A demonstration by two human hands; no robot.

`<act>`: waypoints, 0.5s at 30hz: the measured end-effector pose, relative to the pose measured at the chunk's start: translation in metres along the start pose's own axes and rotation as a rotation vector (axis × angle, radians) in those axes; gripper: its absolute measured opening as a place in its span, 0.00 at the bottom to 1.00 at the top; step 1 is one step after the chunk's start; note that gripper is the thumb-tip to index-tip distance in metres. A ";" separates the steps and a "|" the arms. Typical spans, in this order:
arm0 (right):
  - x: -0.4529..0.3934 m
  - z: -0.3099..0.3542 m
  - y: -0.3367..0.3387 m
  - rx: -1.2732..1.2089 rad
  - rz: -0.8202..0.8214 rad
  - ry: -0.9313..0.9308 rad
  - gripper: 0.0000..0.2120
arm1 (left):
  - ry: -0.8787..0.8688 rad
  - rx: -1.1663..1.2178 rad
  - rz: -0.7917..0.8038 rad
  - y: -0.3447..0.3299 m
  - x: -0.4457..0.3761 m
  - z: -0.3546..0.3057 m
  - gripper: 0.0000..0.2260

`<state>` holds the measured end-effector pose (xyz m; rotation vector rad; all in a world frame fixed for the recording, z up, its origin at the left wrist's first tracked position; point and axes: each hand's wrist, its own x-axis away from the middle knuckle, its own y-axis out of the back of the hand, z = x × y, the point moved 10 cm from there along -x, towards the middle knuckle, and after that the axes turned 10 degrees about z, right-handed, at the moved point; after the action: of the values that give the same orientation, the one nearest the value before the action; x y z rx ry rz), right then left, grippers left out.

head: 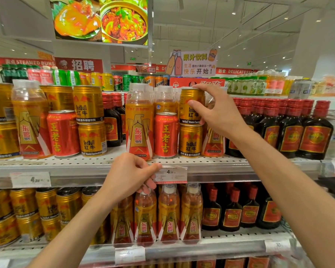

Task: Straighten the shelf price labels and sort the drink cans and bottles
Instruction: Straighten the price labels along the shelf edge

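The upper shelf (pixel 211 161) carried the drinks in mixed order. At its middle front stood one gold bottle (pixel 139 124) with an eagle label reading 东鹏特饮, one red can (pixel 165 134) reading 王老吉, and a stack of two gold Red Bull cans marked 红牛. The right hand (pixel 219 111) gripped the top gold can (pixel 190 105) of that stack, thumb on its front, fingertips over its rim, above the lower gold can (pixel 190 141). To the right stood a row of dark bottles (pixel 315 132) with red caps and red labels; their writing could not be read. Four more eagle-label bottles (pixel 168 215) showed on the shelf below. The left hand (pixel 130 175) pinched the left end of one price label (pixel 171 174) on the shelf's front rail, printed 4.20. Another price tag (pixel 30 179) sat further left on the same rail.
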<state>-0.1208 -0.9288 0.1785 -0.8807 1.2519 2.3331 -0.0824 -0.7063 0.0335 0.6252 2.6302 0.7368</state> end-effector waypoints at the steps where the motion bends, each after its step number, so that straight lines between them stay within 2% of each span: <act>1: 0.000 0.000 0.000 0.000 0.002 -0.001 0.24 | -0.005 0.007 0.009 -0.002 -0.001 -0.001 0.17; 6: 0.008 0.001 0.003 -0.031 0.055 -0.027 0.27 | -0.008 0.002 0.036 -0.010 -0.005 -0.002 0.18; 10: 0.023 0.000 0.033 0.036 -0.080 0.020 0.26 | -0.004 -0.009 0.028 -0.011 -0.007 0.000 0.20; 13: 0.030 -0.021 0.048 0.060 -0.126 -0.057 0.27 | -0.014 -0.015 0.025 -0.011 -0.007 -0.001 0.20; 15: 0.032 -0.036 0.046 0.092 -0.079 -0.126 0.31 | -0.018 -0.018 0.025 -0.011 -0.007 -0.001 0.20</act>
<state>-0.1579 -0.9839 0.1709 -0.7287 1.2388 2.2138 -0.0807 -0.7184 0.0297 0.6572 2.6013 0.7575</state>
